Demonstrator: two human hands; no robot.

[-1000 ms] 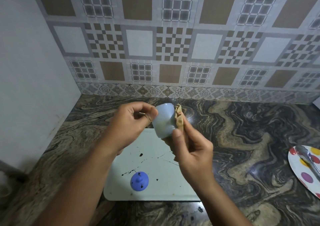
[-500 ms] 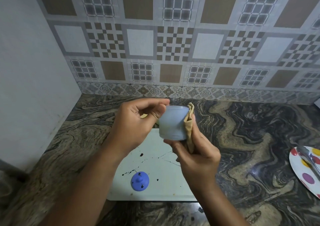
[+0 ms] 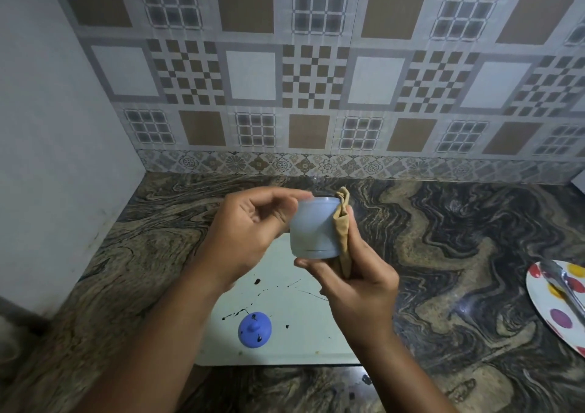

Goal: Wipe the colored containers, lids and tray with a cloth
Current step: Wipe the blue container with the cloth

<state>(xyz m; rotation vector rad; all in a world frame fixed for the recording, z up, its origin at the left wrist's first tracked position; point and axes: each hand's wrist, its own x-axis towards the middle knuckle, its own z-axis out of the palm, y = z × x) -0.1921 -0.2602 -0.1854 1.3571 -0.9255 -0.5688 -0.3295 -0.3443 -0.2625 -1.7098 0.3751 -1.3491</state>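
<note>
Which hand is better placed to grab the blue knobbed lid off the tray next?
Left, probably. The left hand only pinches the rim of the pale blue plastic container, and the blue knobbed lid lies beside its forearm. The right hand grips the tan cloth.

The light is dim, flat and slightly blue-grey, with no clear source. The white tray point(image 3: 300, 343) is the brightest surface. Right of the tray the counter point(image 3: 443, 238) carries faint glints, and left of it the counter sinks into shadow. Above the tray, motion blur smears the left hand point(image 3: 250, 232), while the pale blue container point(image 3: 311, 229) looks sharper. Behind the tray, the tiled wall point(image 3: 316, 80) bows with wide-angle distortion, and its patterns are soft.
</note>
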